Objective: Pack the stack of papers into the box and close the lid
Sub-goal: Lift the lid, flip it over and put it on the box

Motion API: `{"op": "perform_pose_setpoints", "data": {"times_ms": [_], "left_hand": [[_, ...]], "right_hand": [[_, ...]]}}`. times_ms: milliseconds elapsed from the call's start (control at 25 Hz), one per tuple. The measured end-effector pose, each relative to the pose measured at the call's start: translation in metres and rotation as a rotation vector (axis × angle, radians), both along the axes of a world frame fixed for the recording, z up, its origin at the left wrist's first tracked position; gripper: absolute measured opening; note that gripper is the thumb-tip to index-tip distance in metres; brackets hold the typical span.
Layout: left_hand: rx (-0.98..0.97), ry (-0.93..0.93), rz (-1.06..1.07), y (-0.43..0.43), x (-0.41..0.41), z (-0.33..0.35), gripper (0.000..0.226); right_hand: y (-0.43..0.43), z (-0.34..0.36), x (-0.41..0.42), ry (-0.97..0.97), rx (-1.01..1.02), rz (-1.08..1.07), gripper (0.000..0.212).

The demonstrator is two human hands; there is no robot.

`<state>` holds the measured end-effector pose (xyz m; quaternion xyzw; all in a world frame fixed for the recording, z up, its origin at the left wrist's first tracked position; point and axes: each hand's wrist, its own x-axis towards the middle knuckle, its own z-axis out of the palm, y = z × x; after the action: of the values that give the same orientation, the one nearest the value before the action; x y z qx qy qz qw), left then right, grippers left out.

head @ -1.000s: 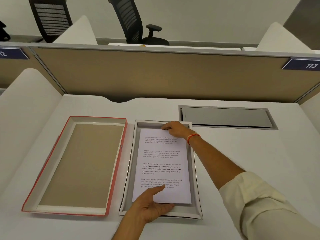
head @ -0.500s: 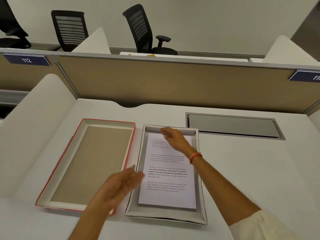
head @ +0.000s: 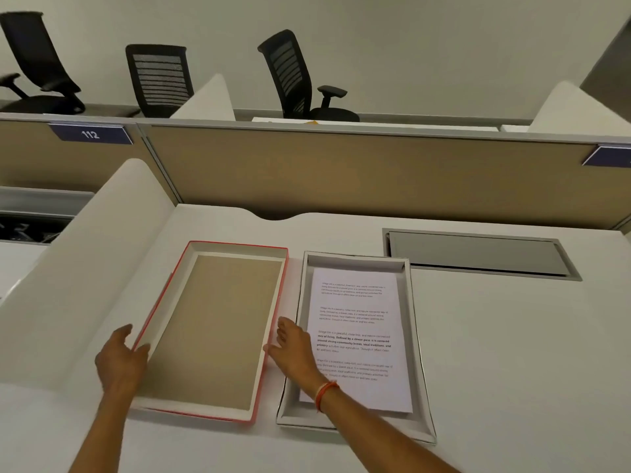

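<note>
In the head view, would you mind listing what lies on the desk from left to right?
Left hand → red-edged lid, lying inside-up → right hand → grey box holding the papers → the metal hatch set into the desk, farther back.

Matt cardboard lid (head: 211, 329); smooth paper stack (head: 355, 339).
</note>
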<state>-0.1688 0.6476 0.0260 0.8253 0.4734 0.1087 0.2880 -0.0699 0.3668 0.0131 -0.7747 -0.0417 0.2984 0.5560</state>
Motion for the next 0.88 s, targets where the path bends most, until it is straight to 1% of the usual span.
{"op": "perform_pose_setpoints", "data": {"times_ms": [80,200,240,320,360,560,720,880], "left_hand": [[-0.011,0.064,-0.04,0.005,-0.007,-0.005,0.046],[-0.016,0.061,-0.022,0.009,-0.01,-0.009,0.038],[-0.015,0.056,-0.003,0.009,-0.01,-0.009,0.036],[-0.017,0.056,0.017,0.011,-0.011,-0.01,0.034],[-0.019,0.058,0.018,0.011,-0.012,-0.01,0.033],[0.019,0.058,0.018,0.004,-0.019,0.001,0.029],[0.152,0.017,0.114,-0.007,-0.02,0.036,0.028],[0.327,-0.022,0.123,-0.034,-0.014,0.084,0.031]], "right_hand": [[0.007,-0.004,-0.006,-0.025,-0.077,0.011,0.029],[0.014,-0.009,-0.011,-0.045,-0.131,0.044,0.032],[0.016,-0.01,-0.013,-0.044,-0.135,0.047,0.035],[0.019,-0.011,-0.018,-0.029,-0.115,0.045,0.049],[0.02,-0.012,-0.02,-0.025,-0.095,0.04,0.052],[0.018,-0.012,-0.019,-0.028,-0.048,0.054,0.055],[0.019,-0.005,-0.019,-0.017,-0.042,0.075,0.054],[0.037,0.031,-0.021,-0.159,0.0,0.067,0.06]]}}
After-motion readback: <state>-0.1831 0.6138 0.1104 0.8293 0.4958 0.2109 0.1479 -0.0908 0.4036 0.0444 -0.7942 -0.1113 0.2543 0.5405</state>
